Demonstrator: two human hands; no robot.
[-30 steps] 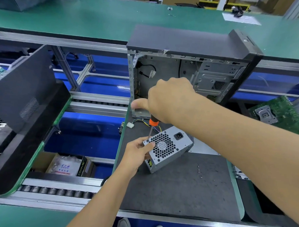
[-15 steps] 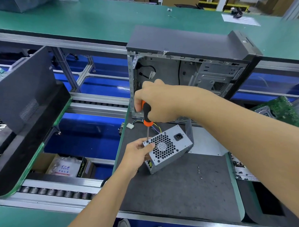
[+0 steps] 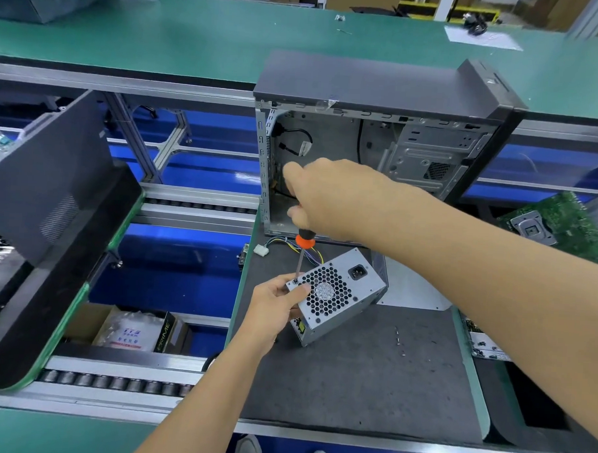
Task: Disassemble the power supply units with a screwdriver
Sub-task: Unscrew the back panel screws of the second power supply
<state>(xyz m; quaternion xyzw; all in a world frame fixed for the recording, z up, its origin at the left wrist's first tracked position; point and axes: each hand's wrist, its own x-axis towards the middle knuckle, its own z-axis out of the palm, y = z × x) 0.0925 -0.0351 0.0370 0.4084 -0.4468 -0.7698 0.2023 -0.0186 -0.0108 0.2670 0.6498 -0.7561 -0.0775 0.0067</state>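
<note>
So right now the PSU (image 3: 339,291) is sitting tilted on the dark mat (image 3: 352,376), propped up on one edge with its fan grille face pointing up toward the camera. You can see the honeycomb grille, the fan hub sticker behind it and the power socket near the upper right corner of that face.

Left hand (image 3: 275,305) grips the PSU by its left corner, thumb lying over the grille edge, fingers wrapped underneath. Right hand (image 3: 329,197) is closed around the handle of the screwdriver (image 3: 301,254), coming in from above. Only the black and orange lower end of the handle pokes out under the fist. The shaft runs almost straight down and the tip sits on a screw at the top left corner of the grille face, just beside the left thumb.

A bundle of coloured wires (image 3: 290,246) trails out behind the PSU with a white plug (image 3: 260,250) lying on the mat near its left edge. Right behind that stands the PC case (image 3: 380,134), side panel off, mostly gutted, drive cage visible on the right inside.

A few loose screws (image 3: 399,340) lie on the mat to the right of the PSU, well apart from it. Green circuit board (image 3: 565,224) is off at the far right. Another black case panel (image 3: 49,181) leans at the left over the roller conveyor (image 3: 112,382).
</note>
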